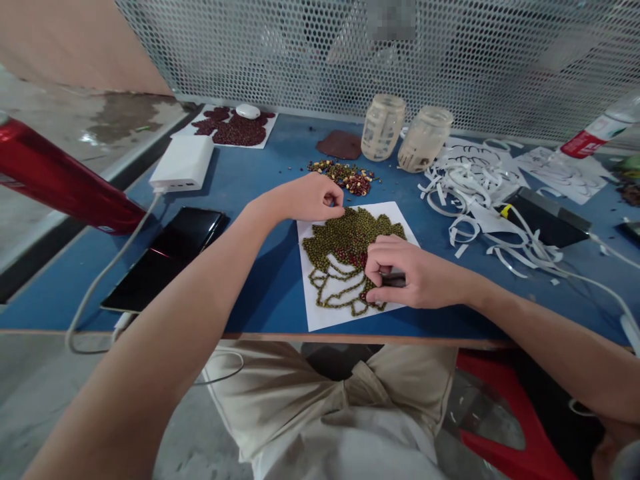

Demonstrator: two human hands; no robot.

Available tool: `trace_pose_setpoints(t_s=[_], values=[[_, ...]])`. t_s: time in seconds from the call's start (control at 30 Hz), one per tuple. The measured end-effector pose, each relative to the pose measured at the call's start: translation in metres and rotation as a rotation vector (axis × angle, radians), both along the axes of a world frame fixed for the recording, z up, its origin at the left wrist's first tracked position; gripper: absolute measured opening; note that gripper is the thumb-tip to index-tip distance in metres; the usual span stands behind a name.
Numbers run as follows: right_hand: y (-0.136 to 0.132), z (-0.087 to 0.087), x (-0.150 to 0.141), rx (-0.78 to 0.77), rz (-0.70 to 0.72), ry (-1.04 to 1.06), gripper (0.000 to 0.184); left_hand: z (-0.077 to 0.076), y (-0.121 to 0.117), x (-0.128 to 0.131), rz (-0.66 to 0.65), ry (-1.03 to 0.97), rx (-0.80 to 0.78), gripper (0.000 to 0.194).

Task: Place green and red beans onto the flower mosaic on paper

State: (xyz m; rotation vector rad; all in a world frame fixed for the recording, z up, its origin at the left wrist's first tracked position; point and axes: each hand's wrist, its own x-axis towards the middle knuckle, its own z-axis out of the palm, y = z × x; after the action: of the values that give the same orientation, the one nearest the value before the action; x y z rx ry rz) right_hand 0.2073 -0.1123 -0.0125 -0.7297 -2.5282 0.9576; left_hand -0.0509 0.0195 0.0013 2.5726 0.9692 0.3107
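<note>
A white sheet of paper (320, 320) lies at the table's front edge, its outlined picture largely covered with small green beans (325, 243) and some dark red ones (349, 256). The lower part has bean outlines around bare white areas. My left hand (317, 197) rests at the sheet's upper left edge, fingers curled with thumb and forefinger together. Over the right side of the picture, my right hand (405, 272) is closed with bent fingers near the red beans. Whatever either hand pinches is too small or hidden to tell. Behind the sheet lies a loose pile of mixed beans (350, 177).
Two cloudy jars (383, 127) stand at the back by the perforated metal screen (300, 53). Curled paper strips (475, 193) and a dark phone (545, 217) lie right. At left are phones (165, 257), a white power bank (183, 163) and a red bottle (60, 177).
</note>
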Motion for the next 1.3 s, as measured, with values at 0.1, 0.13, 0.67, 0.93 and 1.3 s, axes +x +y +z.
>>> trace_pose_setpoints(t_s=[0.1, 0.13, 0.67, 0.93, 1.3], values=[[0.0002, -0.0028, -0.0007, 0.031, -0.020, 0.034, 0.035, -0.0001, 0.0003, 0.0001, -0.001, 0.000, -0.007, 0.018], [0.0002, -0.0036, -0.0009, 0.034, -0.022, 0.027, 0.035, -0.0004, 0.0005, 0.0002, -0.002, 0.001, -0.006, 0.018], [0.0003, -0.0063, -0.0021, 0.060, -0.010, -0.070, 0.038, -0.0016, 0.0019, -0.0003, -0.016, -0.005, -0.007, 0.019], [0.0005, -0.0034, 0.0001, 0.083, -0.042, -0.028, 0.039, -0.0043, 0.0047, -0.0011, -0.006, -0.007, -0.016, 0.017], [0.0021, -0.0075, 0.0004, 0.116, -0.049, -0.132, 0.049, -0.0019, 0.0016, -0.0015, 0.009, 0.015, 0.001, 0.019]])
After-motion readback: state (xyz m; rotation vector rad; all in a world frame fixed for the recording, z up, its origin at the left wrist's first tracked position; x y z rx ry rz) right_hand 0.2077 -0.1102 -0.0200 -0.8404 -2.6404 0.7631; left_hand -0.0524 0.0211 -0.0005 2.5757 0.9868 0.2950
